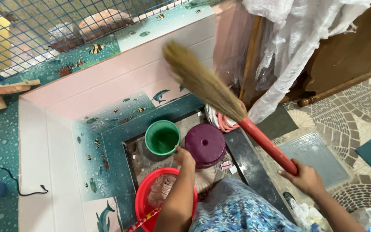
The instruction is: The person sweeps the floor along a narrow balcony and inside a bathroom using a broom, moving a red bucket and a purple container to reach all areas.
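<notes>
broom (202,81): dry straw bristles, glossy red plastic handle
green bucket (162,137): smooth plastic
wall tiles (108,86): glazed, shiny ceramic

Blurred beyond the right hand (306,177): broom bristles (202,81); hidden under the left hand (183,155): part of the green bucket (162,138) rim.

Both hands are closed in grips, left (183,155) reaching down, right (304,177) raised alongside.
</notes>
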